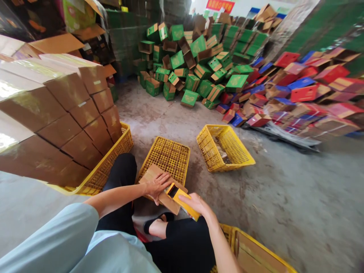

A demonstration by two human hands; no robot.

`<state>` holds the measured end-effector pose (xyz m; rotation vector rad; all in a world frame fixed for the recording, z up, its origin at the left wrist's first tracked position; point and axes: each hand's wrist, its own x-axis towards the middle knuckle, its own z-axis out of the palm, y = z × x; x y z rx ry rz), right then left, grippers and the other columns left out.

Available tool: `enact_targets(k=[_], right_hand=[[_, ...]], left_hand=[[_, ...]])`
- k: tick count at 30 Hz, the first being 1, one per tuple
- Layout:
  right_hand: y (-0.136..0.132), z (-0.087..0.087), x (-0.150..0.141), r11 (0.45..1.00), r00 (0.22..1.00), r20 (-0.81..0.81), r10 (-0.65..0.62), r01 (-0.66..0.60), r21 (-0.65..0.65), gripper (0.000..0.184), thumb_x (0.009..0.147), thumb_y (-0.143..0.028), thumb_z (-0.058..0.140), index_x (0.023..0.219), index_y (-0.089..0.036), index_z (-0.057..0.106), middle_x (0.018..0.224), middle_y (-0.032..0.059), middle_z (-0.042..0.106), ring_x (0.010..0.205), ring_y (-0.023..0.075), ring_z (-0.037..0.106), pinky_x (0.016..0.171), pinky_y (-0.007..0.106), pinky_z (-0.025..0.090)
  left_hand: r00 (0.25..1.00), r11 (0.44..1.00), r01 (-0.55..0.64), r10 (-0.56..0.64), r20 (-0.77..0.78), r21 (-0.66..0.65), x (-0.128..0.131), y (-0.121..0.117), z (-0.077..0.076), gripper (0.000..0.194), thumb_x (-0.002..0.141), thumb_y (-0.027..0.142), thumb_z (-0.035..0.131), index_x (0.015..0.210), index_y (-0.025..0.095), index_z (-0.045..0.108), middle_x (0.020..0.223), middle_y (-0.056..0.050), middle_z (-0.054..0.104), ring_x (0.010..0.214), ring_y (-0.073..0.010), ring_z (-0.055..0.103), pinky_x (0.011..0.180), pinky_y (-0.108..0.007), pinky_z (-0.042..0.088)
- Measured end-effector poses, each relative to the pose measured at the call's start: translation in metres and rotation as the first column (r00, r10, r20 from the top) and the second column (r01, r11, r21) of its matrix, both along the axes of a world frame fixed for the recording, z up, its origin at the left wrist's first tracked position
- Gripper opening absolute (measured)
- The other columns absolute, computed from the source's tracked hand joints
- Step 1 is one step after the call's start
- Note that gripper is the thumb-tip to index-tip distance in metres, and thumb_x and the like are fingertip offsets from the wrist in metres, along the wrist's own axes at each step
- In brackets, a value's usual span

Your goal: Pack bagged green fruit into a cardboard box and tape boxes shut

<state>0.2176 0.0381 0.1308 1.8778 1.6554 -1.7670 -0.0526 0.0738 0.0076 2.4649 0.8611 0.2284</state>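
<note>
A flattened piece of brown cardboard [150, 173] lies on an upturned yellow plastic crate [170, 151] in front of my knees. My left hand [159, 185] presses on the cardboard with its fingers stretched out. In my right hand [196, 204] is a long yellow box-shaped object [186, 206] with a dark opening or panel near its far end. That end rests on or just over the cardboard's right part, beside my left fingertips. What exactly the yellow object is I cannot make out.
Brown cartons [59, 113] stand stacked in a yellow crate [113, 148] at my left. Another yellow crate [224, 148] holds some scraps. One more crate [261, 250] with cardboard is by my right leg. Green boxes [189, 98] and red and blue boxes [304, 93] lie heaped beyond.
</note>
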Motion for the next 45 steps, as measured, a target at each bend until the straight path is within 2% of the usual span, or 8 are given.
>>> enact_targets(k=[6,8,11,14,21,35,40,45], right_hand=[[0.002,0.002,-0.006,1.0,0.995,0.101,-0.009,0.009,0.006,0.047,0.093,-0.061,0.057,0.073,-0.02,0.066,0.06,0.0097,0.069,0.053,0.0225,0.07,0.049,0.03,0.058],[0.002,0.001,-0.006,1.0,0.995,0.098,0.005,-0.007,0.017,0.05,0.092,-0.064,0.056,0.071,-0.02,0.066,0.059,0.0084,0.069,0.053,0.0219,0.071,0.048,0.028,0.058],[0.003,-0.001,-0.004,0.998,0.994,0.109,0.018,-0.024,0.056,0.052,0.093,-0.066,0.055,0.068,-0.021,0.066,0.059,0.0078,0.069,0.055,0.0216,0.072,0.049,0.027,0.057],[0.004,-0.005,-0.002,0.997,0.992,0.125,0.005,-0.015,0.073,0.053,0.093,-0.066,0.054,0.066,-0.021,0.064,0.06,0.0087,0.07,0.057,0.0234,0.073,0.05,0.028,0.058],[0.003,-0.004,-0.002,0.997,0.988,0.155,-0.015,0.004,0.073,0.05,0.092,-0.065,0.057,0.069,-0.022,0.063,0.058,0.0058,0.07,0.057,0.0216,0.074,0.051,0.025,0.058],[0.002,0.003,-0.01,0.995,0.983,0.179,-0.041,0.023,0.1,0.046,0.092,-0.06,0.059,0.067,-0.022,0.062,0.056,0.0048,0.069,0.055,0.0212,0.073,0.049,0.024,0.056],[0.002,0.009,-0.012,0.995,0.991,0.128,-0.036,0.023,0.094,0.046,0.092,-0.059,0.058,0.067,-0.021,0.065,0.055,0.0055,0.069,0.053,0.0211,0.071,0.047,0.024,0.055],[0.0,0.009,-0.006,0.996,0.997,0.07,-0.04,0.034,0.087,0.049,0.091,-0.062,0.057,0.067,-0.02,0.065,0.051,0.005,0.066,0.05,0.0206,0.069,0.048,0.025,0.055]], left_hand=[[0.999,1.0,-0.013,0.012,0.04,0.028,-0.011,-0.006,0.004,0.13,0.066,0.079,0.078,0.165,0.015,0.024,0.171,-0.026,0.013,0.158,-0.0472,0.01,0.126,-0.065,0.009],[0.987,0.99,-0.142,0.139,0.075,0.027,-0.027,-0.007,0.003,0.127,0.072,0.082,0.071,0.167,0.016,0.018,0.171,-0.024,0.009,0.158,-0.0468,0.006,0.125,-0.067,0.005],[0.888,0.9,-0.433,0.434,0.149,-0.046,-0.054,0.001,-0.001,0.115,0.086,0.082,0.055,0.168,0.016,0.01,0.172,-0.021,0.005,0.16,-0.0417,0.0,0.126,-0.065,0.007],[0.83,0.852,-0.496,0.522,0.196,-0.17,-0.064,0.015,-0.006,0.098,0.097,0.076,0.04,0.168,0.015,0.012,0.173,-0.019,0.01,0.161,-0.0344,0.005,0.129,-0.056,0.017],[0.831,0.873,-0.482,0.484,0.273,-0.079,-0.052,0.016,-0.016,0.075,0.105,0.063,0.03,0.163,0.015,0.029,0.169,-0.016,0.031,0.161,-0.0305,0.012,0.131,-0.054,0.018],[0.892,0.905,-0.424,0.41,0.19,0.036,-0.059,0.012,-0.02,0.087,0.1,0.073,0.029,0.162,0.012,0.033,0.167,-0.023,0.03,0.16,-0.0377,0.015,0.127,-0.057,0.022],[0.979,0.954,-0.204,0.195,0.062,0.218,-0.041,0.007,-0.002,0.102,0.09,0.085,0.038,0.162,0.014,0.033,0.166,-0.022,0.033,0.159,-0.038,0.016,0.128,-0.059,0.008],[0.995,0.963,-0.091,0.079,0.058,0.254,-0.014,-0.005,0.0,0.088,0.101,0.072,0.032,0.165,0.013,0.022,0.166,-0.019,0.035,0.158,-0.0318,0.025,0.129,-0.051,0.018]])
